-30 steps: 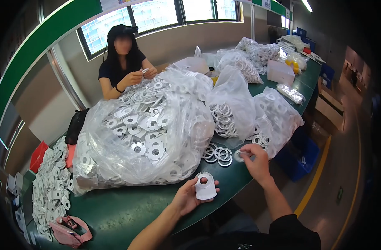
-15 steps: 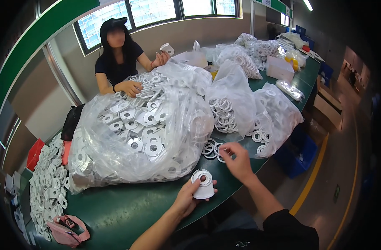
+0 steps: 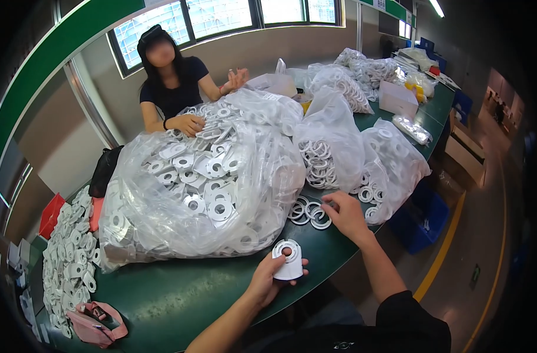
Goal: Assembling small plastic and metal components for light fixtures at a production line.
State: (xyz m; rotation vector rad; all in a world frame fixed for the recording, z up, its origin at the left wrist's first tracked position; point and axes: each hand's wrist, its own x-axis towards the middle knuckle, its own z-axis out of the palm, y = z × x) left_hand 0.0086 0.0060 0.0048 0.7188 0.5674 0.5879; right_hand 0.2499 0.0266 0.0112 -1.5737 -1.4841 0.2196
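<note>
My left hand (image 3: 267, 275) is closed round a white plastic part (image 3: 288, 267) with a round collar, a central hole and a flat lower end, held over the table's near edge. My right hand (image 3: 349, 219) is bent above the table beside several loose white plastic rings (image 3: 299, 213). Its thumb and forefinger look slightly apart by the nearest ring (image 3: 321, 222), and I see nothing held between them. Left of the rings stands a large clear bag (image 3: 262, 200) heaped with similar white parts. Behind my right hand is a bag of white rings (image 3: 322, 160).
Across the table, a co-worker (image 3: 177, 88) has one hand on the heaped parts. More white parts (image 3: 71, 259) lie piled at the left, near a pink pouch (image 3: 95, 325). Another ring bag (image 3: 392, 167) rests at the right edge, above a blue bin (image 3: 421, 220) on the floor.
My right hand has shifted slightly right and away from me. My left hand has tilted the white part a little. The co-worker's raised hand has opened, and the part it held no longer shows.
</note>
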